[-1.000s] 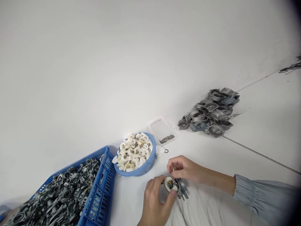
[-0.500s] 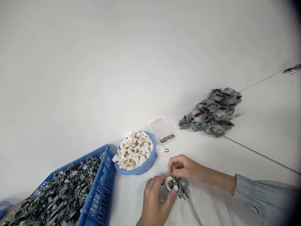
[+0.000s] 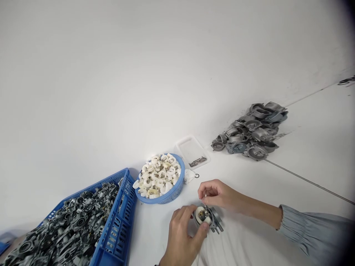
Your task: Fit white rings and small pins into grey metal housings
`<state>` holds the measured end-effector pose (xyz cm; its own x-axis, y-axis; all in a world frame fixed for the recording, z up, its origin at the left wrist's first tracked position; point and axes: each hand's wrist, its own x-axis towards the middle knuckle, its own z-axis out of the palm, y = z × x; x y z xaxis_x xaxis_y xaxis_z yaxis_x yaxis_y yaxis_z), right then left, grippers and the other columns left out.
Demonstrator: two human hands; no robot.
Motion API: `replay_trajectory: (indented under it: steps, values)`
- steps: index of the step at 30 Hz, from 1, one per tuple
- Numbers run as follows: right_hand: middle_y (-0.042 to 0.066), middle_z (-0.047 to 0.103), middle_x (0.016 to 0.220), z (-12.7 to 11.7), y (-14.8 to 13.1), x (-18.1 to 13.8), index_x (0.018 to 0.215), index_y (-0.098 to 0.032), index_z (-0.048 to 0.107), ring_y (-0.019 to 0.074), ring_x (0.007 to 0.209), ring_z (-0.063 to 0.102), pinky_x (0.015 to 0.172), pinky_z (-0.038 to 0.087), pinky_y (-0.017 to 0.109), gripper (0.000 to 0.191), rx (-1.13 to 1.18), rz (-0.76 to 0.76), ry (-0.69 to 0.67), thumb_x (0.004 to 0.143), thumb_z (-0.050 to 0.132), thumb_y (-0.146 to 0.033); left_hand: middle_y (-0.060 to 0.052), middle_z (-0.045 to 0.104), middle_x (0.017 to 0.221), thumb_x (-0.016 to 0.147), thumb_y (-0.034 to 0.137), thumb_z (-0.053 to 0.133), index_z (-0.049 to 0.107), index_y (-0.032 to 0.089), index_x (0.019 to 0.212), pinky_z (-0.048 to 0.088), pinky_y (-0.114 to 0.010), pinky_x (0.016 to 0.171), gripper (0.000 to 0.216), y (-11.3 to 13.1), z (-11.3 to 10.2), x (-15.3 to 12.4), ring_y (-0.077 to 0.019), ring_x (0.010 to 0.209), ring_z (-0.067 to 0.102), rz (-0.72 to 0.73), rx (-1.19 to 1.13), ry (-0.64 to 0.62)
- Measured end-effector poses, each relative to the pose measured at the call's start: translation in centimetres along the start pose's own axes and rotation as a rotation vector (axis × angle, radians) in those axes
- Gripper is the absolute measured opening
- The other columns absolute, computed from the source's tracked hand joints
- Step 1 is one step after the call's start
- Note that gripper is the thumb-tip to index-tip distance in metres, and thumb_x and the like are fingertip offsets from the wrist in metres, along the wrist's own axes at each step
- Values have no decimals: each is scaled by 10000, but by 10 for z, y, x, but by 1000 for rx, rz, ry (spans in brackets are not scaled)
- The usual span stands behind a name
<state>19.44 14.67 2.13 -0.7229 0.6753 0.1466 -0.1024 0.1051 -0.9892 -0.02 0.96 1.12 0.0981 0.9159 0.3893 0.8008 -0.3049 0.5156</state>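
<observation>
My left hand (image 3: 184, 233) is wrapped round a grey metal carburetor body (image 3: 215, 218) low in the middle of the head view. Its thumb presses on the white ring-shaped float (image 3: 198, 213) seated in the body's round opening, where small brass parts show. Just above the body's far edge is my right hand (image 3: 215, 194), with thumb and forefinger pinched together. A thin metal pin (image 3: 204, 206) seems to show at those fingertips, its upper end hidden by them.
On the left stands a blue crate (image 3: 115, 231) heaped with carburetor bodies. Beside it is a round blue basket (image 3: 173, 194) of white floats. Behind are a clear tray (image 3: 186, 147) with small pins, a white crumpled piece (image 3: 189, 176) and a black ring (image 3: 196, 176). Grey float bowls (image 3: 256, 152) lie piled at right.
The right fingertips stay close above the carburetor body and have shifted very slightly. The left hand keeps its hold. The whole view has moved a little.
</observation>
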Motion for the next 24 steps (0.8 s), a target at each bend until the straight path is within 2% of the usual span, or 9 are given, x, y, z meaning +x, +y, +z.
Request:
replay_trajectory:
  steps: [3, 10, 13, 19, 24]
  values:
    - [-76, 401, 568, -2, 0, 0, 826, -159, 694, 108, 572, 331, 574, 240, 272, 180, -72, 5, 14, 766, 736, -324, -72, 767, 1083, 1032, 429, 636, 690, 253, 1226, 581, -411, 862, 267, -1, 0, 0, -276, 961, 704, 11, 13, 12]
    - [-67, 438, 567, 3, 8, -1, 848, -160, 692, 109, 558, 343, 554, 238, 262, 179, -56, 10, -46, 766, 715, -317, -87, 762, 1050, 1057, 515, 582, 695, 239, 1229, 581, -418, 840, 344, 0, 0, 1, -276, 924, 704, 39, 16, 9]
    - [-44, 510, 605, 4, 5, -1, 851, -155, 699, 109, 569, 366, 556, 256, 254, 199, -40, 9, -49, 750, 736, -323, -84, 758, 1052, 1061, 517, 572, 687, 242, 1240, 568, -418, 837, 348, 1, -1, 1, -275, 925, 699, 42, 6, 2]
    - [-62, 422, 586, -2, -2, -1, 853, -158, 702, 115, 589, 348, 582, 263, 267, 184, -77, -26, 1, 793, 745, -327, -81, 753, 1094, 1048, 449, 596, 683, 251, 1238, 558, -423, 852, 287, 0, -3, 0, -282, 947, 687, 10, 0, -36]
    - [-46, 480, 612, -4, 2, 0, 855, -157, 707, 111, 576, 341, 560, 245, 269, 157, -76, -14, -42, 769, 744, -282, -80, 757, 1096, 1054, 450, 594, 678, 245, 1245, 559, -438, 857, 293, 1, -3, -1, -287, 955, 690, 21, 7, -30]
